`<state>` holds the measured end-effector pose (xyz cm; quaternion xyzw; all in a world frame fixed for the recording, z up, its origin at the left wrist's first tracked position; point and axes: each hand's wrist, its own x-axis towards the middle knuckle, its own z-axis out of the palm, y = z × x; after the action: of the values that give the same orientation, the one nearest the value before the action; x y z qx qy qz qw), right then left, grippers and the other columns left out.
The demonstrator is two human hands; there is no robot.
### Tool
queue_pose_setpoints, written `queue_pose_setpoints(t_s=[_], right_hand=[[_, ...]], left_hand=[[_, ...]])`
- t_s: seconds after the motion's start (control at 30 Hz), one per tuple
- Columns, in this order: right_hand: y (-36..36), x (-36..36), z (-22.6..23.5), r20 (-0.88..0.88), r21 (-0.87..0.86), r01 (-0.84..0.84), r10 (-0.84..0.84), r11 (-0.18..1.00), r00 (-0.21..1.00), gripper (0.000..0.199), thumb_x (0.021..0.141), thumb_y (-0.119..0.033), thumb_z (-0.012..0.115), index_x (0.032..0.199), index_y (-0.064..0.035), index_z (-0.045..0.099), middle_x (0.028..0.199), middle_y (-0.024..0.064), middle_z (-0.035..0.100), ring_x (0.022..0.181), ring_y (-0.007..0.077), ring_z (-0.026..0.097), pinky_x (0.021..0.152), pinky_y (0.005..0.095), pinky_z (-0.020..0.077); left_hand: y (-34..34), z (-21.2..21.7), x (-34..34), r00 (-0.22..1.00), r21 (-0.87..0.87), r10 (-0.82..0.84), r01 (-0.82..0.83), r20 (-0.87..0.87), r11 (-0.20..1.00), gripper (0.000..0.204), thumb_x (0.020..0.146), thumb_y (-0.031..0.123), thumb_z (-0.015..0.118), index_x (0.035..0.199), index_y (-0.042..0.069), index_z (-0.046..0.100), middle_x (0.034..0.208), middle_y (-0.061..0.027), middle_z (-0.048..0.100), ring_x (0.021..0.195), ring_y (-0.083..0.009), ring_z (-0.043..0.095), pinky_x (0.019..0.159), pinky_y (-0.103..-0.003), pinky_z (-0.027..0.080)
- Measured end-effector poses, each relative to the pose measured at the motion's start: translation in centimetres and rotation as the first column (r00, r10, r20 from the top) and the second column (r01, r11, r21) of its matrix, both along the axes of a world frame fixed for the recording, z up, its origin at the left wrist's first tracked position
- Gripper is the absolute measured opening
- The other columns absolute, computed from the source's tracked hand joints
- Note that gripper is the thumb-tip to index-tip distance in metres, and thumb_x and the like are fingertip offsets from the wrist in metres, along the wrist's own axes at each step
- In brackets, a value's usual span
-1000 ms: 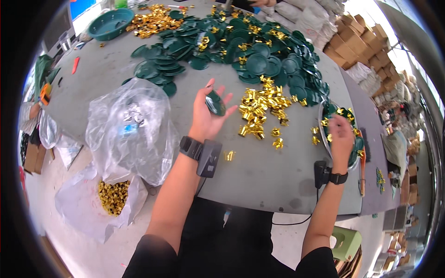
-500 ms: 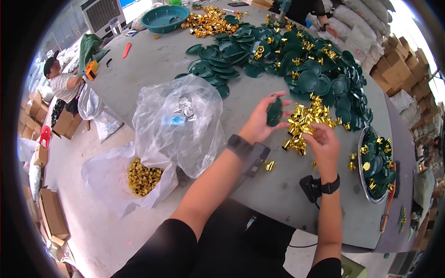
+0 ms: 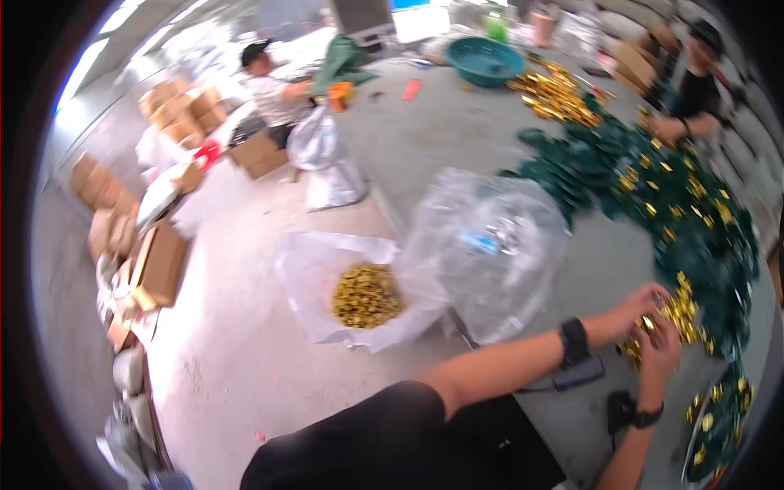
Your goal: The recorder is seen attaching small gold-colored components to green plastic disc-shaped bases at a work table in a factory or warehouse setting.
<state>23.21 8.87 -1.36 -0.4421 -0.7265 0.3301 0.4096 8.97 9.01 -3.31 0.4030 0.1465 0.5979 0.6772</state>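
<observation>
Since a moment ago, my left hand (image 3: pixel 639 305) and right hand (image 3: pixel 663 349) have met. At left sits a white sack (image 3: pixel 302 265) of gold bits (image 3: pixel 366 296), then a clear plastic bag (image 3: pixel 486 265). My fingers curl nearly closed, a gold piece (image 3: pixel 648 323) showing between them; which hand grips it I cannot tell. Further right lie gold pieces (image 3: pixel 684 313) and green discs (image 3: pixel 709 265).

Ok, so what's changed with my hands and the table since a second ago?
Your right hand has moved from over the metal tray leftward to meet your left hand by the gold pieces. Gold shows between them. I can't tell whether the left still holds its green disc. The view has swung left. The clear bag and basin stay put.
</observation>
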Motion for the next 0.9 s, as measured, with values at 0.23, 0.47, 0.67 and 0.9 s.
queue_pose_setpoints(t_s=[0.23,0.47,0.67,0.9], right_hand=[[-0.3,-1.8,0.2,0.057,-0.08,-0.031,0.036,0.996,0.998,0.029,0.076,0.003,0.064,0.104,-0.0018,0.056,0.093,0.0045,0.059,0.083,0.012,0.057,0.074,0.0259,0.0456],[0.1,-1.9,0.4,0.045,-0.102,-0.073,0.078,0.992,0.996,0.028,0.076,0.0,0.065,0.103,-0.0018,0.054,0.093,0.0043,0.057,0.079,0.0106,0.055,0.068,0.0241,0.045],[0.3,-1.6,-0.7,-0.065,-0.118,-0.073,0.066,0.99,0.996,0.026,0.078,-0.002,0.064,0.101,-0.0003,0.053,0.085,0.0054,0.058,0.074,0.0113,0.057,0.067,0.024,0.0466],[0.4,-0.7,-0.3,-0.502,-0.449,-0.401,0.146,0.798,0.853,0.019,0.089,-0.02,0.055,0.095,-0.0024,0.051,0.074,0.0034,0.057,0.055,0.0096,0.056,0.053,0.0217,0.0453]], left_hand=[[-0.5,-1.2,-1.2,0.985,0.04,0.129,-0.125,-0.115,0.991,0.028,0.093,0.018,0.04,0.12,0.01,0.037,0.113,-0.001,0.042,0.098,-0.0093,0.052,0.085,-0.024,0.04],[0.3,-1.6,-1.0,0.981,0.121,0.164,-0.151,-0.106,0.981,0.03,0.093,0.022,0.043,0.119,0.008,0.039,0.113,-0.0012,0.042,0.101,-0.0094,0.048,0.089,-0.025,0.037],[-0.5,-0.9,-0.7,0.938,0.25,0.275,-0.221,-0.211,0.943,0.034,0.091,0.029,0.045,0.117,0.008,0.04,0.118,-0.0034,0.039,0.111,-0.0134,0.036,0.097,-0.028,0.029],[-1.5,0.2,-1.4,0.662,0.606,0.616,-0.296,-0.427,0.738,0.036,0.089,0.029,0.046,0.116,0.006,0.041,0.113,-0.0096,0.041,0.11,-0.0208,0.04,0.096,-0.031,0.03]])
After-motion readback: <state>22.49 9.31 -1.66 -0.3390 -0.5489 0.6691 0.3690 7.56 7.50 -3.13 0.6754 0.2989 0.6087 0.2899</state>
